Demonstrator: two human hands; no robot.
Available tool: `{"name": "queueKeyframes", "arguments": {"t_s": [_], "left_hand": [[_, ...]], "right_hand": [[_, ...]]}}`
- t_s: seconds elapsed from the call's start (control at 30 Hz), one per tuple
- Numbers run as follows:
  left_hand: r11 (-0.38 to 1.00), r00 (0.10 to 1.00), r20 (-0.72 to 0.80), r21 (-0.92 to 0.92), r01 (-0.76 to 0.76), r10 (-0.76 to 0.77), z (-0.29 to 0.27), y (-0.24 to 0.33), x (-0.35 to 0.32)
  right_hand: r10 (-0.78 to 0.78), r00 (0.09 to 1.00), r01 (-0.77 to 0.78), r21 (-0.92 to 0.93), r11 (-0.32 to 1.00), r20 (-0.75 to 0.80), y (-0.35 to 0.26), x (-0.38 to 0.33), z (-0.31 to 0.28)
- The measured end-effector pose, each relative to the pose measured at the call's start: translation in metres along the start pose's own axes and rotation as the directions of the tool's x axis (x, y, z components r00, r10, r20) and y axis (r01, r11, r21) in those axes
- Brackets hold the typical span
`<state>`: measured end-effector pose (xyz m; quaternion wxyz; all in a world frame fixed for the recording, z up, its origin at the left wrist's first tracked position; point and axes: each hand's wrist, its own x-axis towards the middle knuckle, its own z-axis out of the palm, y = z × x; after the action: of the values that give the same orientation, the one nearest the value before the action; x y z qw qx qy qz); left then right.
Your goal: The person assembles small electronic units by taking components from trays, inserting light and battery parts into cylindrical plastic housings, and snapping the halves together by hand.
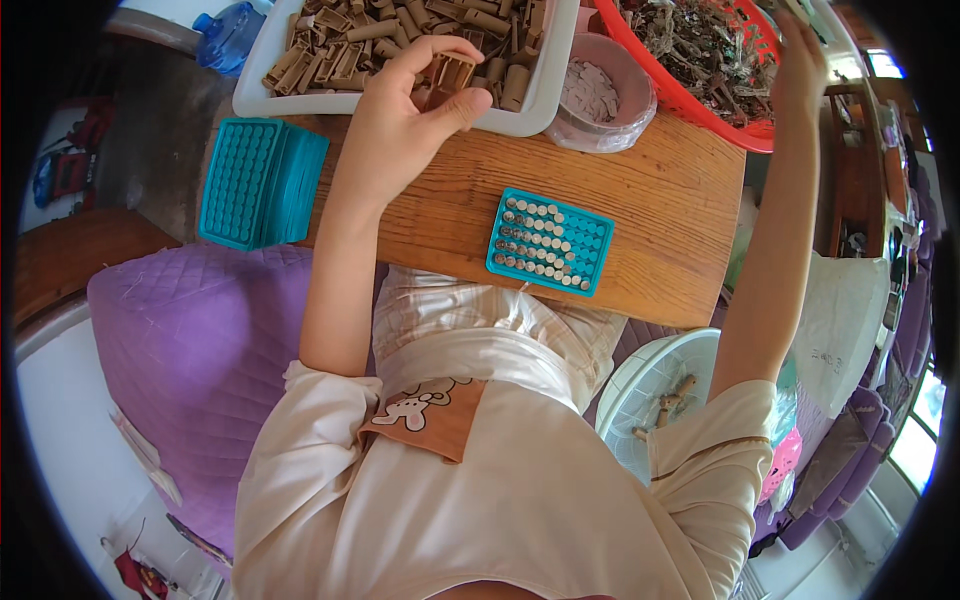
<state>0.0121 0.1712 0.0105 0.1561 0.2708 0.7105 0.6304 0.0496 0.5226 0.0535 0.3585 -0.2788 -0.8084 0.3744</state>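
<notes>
Between the thumb and fingers of my left hand (425, 95) is a small brown plastic casing (449, 75), its open side showing. This hand is raised at the front edge of a white bin (385, 103), which is full of similar brown casings (372, 30). My right hand (803, 55) is stretched far out at the upper right, beside a red basket (690, 120) heaped with tangled grey-brown small parts. Its fingers are near the picture's edge and too unclear to read. A teal tray (592, 240) with rows of small round silvery pieces (535, 238) lies on the wooden table (440, 220).
A stack of teal trays (262, 185) stands on the table's left. Between bin and basket sits a pinkish tub (605, 95) with pale flat pieces. A white bucket (640, 385) with a few brown pieces is below the table's right edge. A blue water jug (228, 40) stands far left.
</notes>
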Motion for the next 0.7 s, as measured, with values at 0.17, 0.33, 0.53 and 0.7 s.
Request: {"name": "queueKeyframes", "arguments": {"t_s": [0.17, 0.33, 0.53, 0.7], "left_hand": [[0.976, 0.975, 0.159, -0.132, 0.175, -0.154, 0.019, 0.009, -0.017], [1.0, 0.96, 0.281, -0.001, -0.012, 0.012, 0.052, 0.006, -0.04], [0.956, 0.965, 0.255, -0.264, 0.13, -0.061, 0.062, 0.008, -0.065], [0.926, 0.998, 0.064, -0.375, 0.035, -0.012, 0.068, 0.017, -0.076]], "right_hand": [[-0.02, 0.995, -0.06, 0.774, 0.63, 0.093, -0.028, -0.009, -0.031], [-0.028, 0.979, -0.123, 0.701, 0.703, 0.2, -0.019, -0.048, -0.038], [-0.011, 0.867, -0.351, 0.627, 0.695, 0.497, -0.045, -0.141, -0.021], [-0.217, 0.791, 0.04, 0.307, 0.951, 0.572, -0.059, -0.205, -0.021]]}}
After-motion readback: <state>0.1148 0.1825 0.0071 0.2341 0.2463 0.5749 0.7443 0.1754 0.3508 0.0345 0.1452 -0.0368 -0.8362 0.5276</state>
